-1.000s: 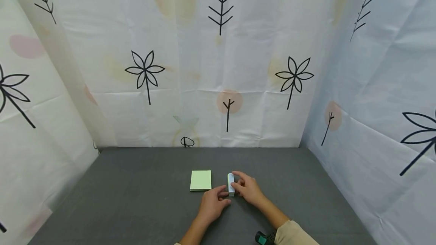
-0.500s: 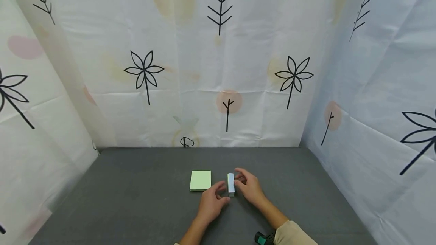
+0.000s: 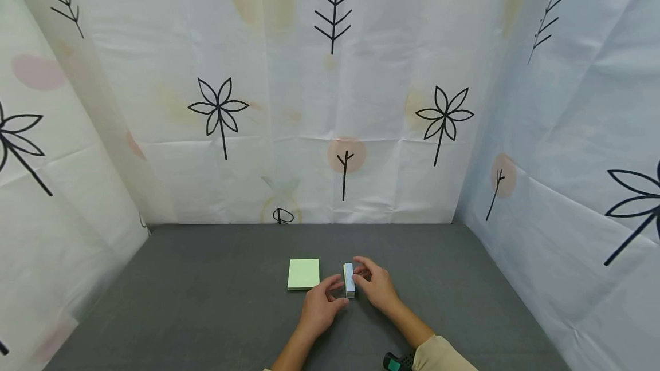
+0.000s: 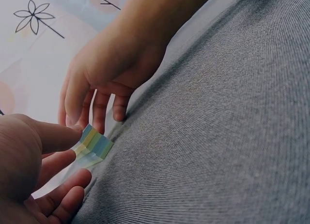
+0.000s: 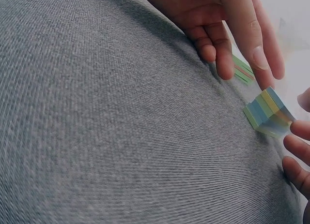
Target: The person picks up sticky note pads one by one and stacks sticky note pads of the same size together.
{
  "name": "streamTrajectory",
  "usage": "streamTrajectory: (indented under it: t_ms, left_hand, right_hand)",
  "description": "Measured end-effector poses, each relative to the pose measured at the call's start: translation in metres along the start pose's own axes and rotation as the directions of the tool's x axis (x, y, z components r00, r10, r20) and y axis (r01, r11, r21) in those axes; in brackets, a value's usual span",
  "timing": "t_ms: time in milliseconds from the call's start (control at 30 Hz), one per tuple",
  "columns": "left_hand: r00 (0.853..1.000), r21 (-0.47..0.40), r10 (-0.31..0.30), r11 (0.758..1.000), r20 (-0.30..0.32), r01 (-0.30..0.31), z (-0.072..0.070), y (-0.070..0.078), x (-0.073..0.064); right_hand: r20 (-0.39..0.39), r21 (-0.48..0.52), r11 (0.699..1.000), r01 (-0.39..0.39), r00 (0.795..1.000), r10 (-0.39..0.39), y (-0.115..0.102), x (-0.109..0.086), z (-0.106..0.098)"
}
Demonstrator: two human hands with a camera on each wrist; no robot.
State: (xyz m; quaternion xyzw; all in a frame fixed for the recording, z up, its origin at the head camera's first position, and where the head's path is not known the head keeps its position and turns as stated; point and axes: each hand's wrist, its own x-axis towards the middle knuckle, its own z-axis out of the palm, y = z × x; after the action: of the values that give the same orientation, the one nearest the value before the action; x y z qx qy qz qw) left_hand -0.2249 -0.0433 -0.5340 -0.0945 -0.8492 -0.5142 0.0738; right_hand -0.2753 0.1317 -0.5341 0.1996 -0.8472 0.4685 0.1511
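Observation:
A narrow block of stacked sticky notes [image 3: 349, 279] stands on the dark grey cloth, its top light blue. Its end shows blue, yellow and green layers in the left wrist view [image 4: 94, 142]. On the block's left side is my left hand [image 3: 319, 308], fingers loosely bent and thumb near the front end. My right hand [image 3: 378, 288] is at the right side, fingers spread and relaxed, fingertips close to the block; whether they touch it I cannot tell. Neither hand grips it. Left of the block lies a square pale green sticky note pad [image 3: 303, 273].
Grey cloth [image 3: 206, 314] covers the table. White patterned curtains [image 3: 387, 182] stand behind and at both sides. A dark device with a green patch [image 3: 394, 364] sits by the right sleeve [image 3: 443, 355].
My right fingers, earlier on the block's far end and top, have lifted off to the right. The left fingers have drawn slightly away. Both pads stay where they were.

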Motion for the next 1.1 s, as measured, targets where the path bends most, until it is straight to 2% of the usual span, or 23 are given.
streamTrajectory:
  t_ms: [400, 633, 867, 1100]
  left_hand:
    - [1.000, -0.016, 0.011, 1.000, 0.004, -0.011, 0.004, 0.002, 0.009]
    - [0.997, 0.003, -0.014, 1.000, 0.070, 0.014, 0.003, 0.005, 0.013]
    - [0.995, 0.019, 0.018, 1.000, 0.099, -0.020, 0.003, 0.002, 0.016]
    - [0.994, 0.042, 0.034, 0.998, 0.100, -0.038, 0.002, 0.001, 0.018]
  right_hand:
    - [-0.029, 0.043, 0.998, -0.039, 0.999, 0.040, -0.002, 0.000, 0.000]
    - [-0.018, 0.047, 0.998, -0.047, 0.999, 0.048, -0.002, -0.001, 0.000]
    - [-0.008, 0.051, 0.997, -0.056, 0.998, 0.056, -0.002, -0.001, 0.000]
    - [-0.011, 0.048, 0.999, -0.024, 1.000, 0.024, -0.001, -0.001, 0.000]
